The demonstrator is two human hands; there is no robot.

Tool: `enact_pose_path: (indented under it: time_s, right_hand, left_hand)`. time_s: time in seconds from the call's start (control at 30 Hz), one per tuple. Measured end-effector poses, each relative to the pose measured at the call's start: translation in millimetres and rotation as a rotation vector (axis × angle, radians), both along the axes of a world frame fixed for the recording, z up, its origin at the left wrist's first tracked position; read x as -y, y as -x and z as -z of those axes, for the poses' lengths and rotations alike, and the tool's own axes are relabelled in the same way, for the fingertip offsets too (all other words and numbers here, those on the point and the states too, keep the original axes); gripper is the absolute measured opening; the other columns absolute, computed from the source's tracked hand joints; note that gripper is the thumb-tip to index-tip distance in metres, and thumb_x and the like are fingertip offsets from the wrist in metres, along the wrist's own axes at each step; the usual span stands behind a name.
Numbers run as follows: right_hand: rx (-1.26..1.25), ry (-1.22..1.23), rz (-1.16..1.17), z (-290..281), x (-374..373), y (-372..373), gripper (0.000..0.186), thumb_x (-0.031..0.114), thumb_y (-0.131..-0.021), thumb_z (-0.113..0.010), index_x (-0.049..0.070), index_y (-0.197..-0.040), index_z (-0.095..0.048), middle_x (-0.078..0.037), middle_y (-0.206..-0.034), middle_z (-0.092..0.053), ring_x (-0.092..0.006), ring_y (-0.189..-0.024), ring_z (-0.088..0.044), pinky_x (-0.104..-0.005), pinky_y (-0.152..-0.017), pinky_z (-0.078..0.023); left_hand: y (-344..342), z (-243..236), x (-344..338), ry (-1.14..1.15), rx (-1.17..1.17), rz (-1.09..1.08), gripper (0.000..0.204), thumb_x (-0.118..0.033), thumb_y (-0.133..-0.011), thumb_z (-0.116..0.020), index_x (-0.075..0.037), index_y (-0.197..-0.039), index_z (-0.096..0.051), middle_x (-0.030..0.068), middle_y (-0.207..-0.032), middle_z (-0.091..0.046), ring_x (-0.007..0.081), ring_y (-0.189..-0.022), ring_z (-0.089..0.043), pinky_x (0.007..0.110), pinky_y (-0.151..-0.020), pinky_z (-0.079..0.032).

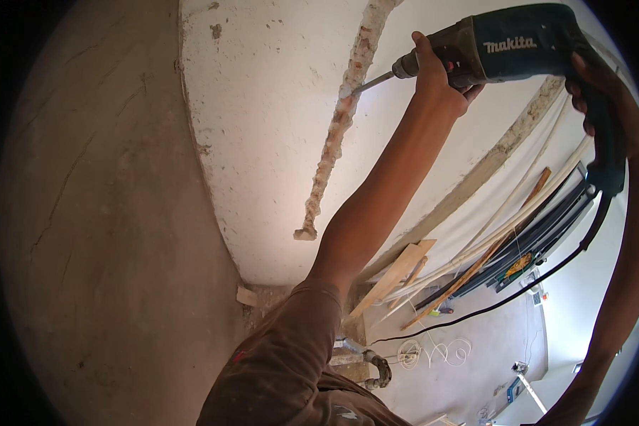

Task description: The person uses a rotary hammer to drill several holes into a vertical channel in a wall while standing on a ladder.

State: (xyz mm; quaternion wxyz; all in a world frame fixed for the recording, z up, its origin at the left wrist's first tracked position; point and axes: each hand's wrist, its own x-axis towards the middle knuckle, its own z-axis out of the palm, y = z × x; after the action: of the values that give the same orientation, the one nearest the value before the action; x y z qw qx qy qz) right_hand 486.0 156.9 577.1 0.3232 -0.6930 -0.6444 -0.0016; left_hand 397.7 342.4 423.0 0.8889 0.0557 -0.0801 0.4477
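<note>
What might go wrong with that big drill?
The bit of the drill might slip out of the rough groove and scratch the wall. The left hand grips close behind the chuck, so a finger might touch it. The dark cable hangs down and might snag on something.

Both arms are up here. The left arm (376, 184) runs up and to the right, fairly straight, and the left hand (437, 85) is cupped in a grip with its thumb (422, 48) pointing up. The right arm (621, 284) curves up along the far right side (fisheye bends it a bit), and the right hand (613, 82) is closed too, fingers (579, 104) curled.
</note>
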Motion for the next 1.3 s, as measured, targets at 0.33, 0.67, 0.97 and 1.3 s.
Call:
enact_pose_path:
  time_s: [0.33, 0.67, 0.97, 1.3]
  right_hand:
    - [0.003, 0.250, -0.118, -81, -64, 36, 0.043, 0.033, -0.086, -0.065, 0.004, -0.115, -0.055, -0.009, -0.082, -0.063, -0.0176, -0.068, -0.061, -0.0307, -0.055, -0.052]
    - [0.232, 0.130, -0.135, -52, -69, -3, 0.054, 0.049, -0.087, -0.062, 0.011, -0.124, -0.052, -0.002, -0.079, -0.061, -0.0065, -0.063, -0.059, -0.0197, -0.041, -0.046]
    - [-0.552, -0.160, 0.039, 223, 129, -26, 0.097, 0.014, -0.072, -0.080, 0.003, -0.146, -0.019, -0.017, -0.124, -0.050, -0.0240, -0.089, -0.063, -0.0330, -0.073, -0.054]
    - [-1.059, -0.032, -0.136, 408, 150, 63, 0.100, 0.005, -0.068, -0.071, -0.007, -0.145, -0.009, -0.021, -0.127, -0.047, -0.0287, -0.118, -0.050, -0.0400, -0.102, -0.037]
  left_hand:
    - [-4, -22, -49, -0.042, 0.080, -0.116, 0.078, -0.076, -0.083, -0.042, -0.014, -0.130, -0.041, 0.0045, -0.125, -0.047, 0.0225, -0.118, -0.049, 0.045, -0.105, -0.039]
    - [-6, -11, -34, 0.098, 0.023, -0.153, 0.065, -0.069, -0.086, -0.047, -0.015, -0.123, -0.047, 0.0063, -0.122, -0.052, 0.0252, -0.118, -0.049, 0.044, -0.102, -0.045]
    - [-1, 128, 73, -0.072, -0.147, 0.051, 0.060, -0.055, -0.087, -0.060, -0.013, -0.128, -0.047, 0.0055, -0.124, -0.054, 0.0187, -0.116, -0.052, 0.035, -0.105, -0.041]
    - [52, 220, 108, -0.008, -0.532, 0.016, 0.042, -0.049, -0.091, -0.055, -0.010, -0.108, -0.058, 0.0071, -0.094, -0.064, 0.0198, -0.087, -0.064, 0.037, -0.081, -0.054]
